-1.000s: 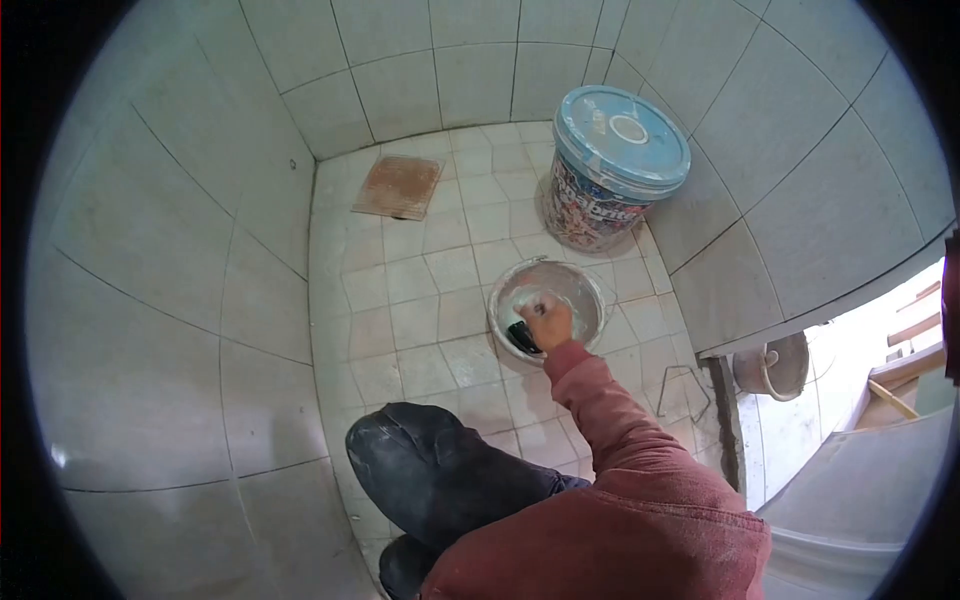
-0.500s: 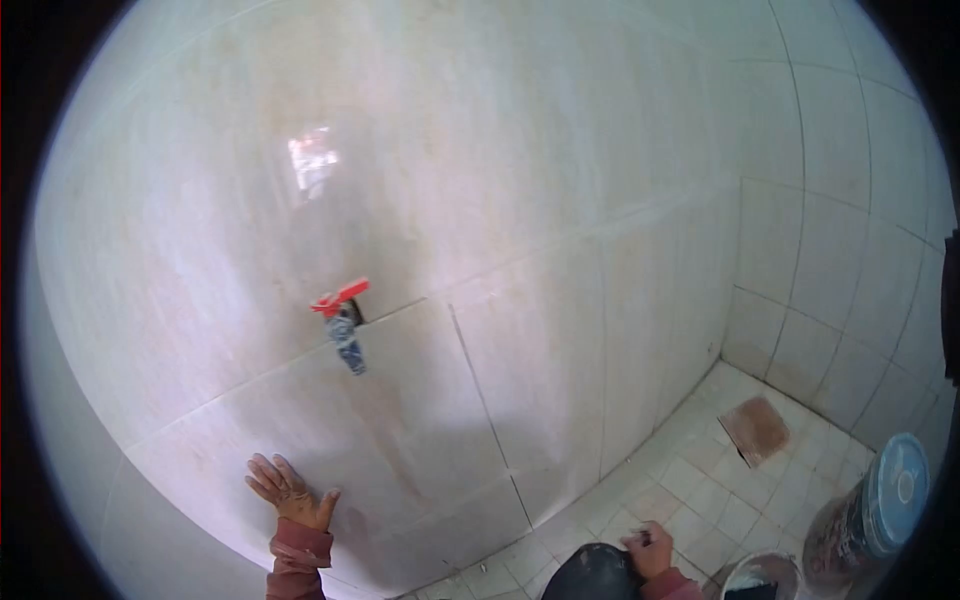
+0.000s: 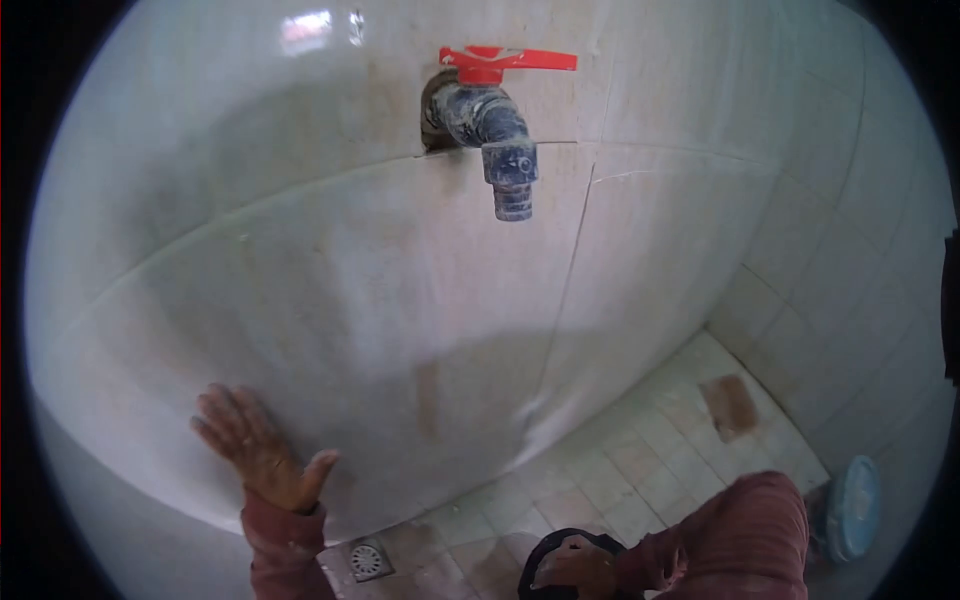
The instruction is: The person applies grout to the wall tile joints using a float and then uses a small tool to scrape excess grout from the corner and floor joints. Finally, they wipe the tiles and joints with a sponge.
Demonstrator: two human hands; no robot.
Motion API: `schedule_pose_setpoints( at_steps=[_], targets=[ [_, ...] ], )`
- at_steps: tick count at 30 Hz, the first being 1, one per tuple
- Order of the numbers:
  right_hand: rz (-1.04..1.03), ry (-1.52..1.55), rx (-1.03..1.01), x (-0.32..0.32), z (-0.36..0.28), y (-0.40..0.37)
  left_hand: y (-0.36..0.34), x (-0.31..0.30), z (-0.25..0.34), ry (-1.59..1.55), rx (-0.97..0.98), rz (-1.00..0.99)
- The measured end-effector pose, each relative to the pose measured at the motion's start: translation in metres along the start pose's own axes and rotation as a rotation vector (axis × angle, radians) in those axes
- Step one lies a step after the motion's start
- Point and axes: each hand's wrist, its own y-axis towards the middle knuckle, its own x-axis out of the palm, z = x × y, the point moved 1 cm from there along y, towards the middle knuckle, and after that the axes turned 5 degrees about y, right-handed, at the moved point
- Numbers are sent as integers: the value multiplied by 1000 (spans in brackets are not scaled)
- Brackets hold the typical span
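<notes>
My left hand lies against the tiled wall, palm to the tile, fingers stretched up and thumb apart. It is open and holds nothing. At the bottom edge, my right hand is partly in view beside or over a dark round-rimmed thing. Its fingers are hidden, so I cannot make out a hold. Above and between the hands, a dark, dusty tap with a red lever handle sticks out of a rough hole in the wall. Neither hand touches the tap.
A round floor drain sits in the floor tiles at the wall's foot. Towards the right corner lies a brown square patch or tile. A bucket with a light blue lid stands at the right, partly behind my sleeve.
My view has come closer to the wall, so the tap looks larger and higher. My left hand stays flat on the wall. My right hand has moved left to the dark round-rimmed thing.
</notes>
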Motion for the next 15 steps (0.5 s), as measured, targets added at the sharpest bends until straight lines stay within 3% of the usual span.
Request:
schedule_pose_setpoints(
  at_steps=[8, 15],
  targets=[
    [-130, 128, 303, 7, -29, -39, -29, 33, -3, 2, -1, -85],
    [-211, 209, 466, 15, -45, -70, -35, 31, 26, -259, -212, -176]
  ],
)
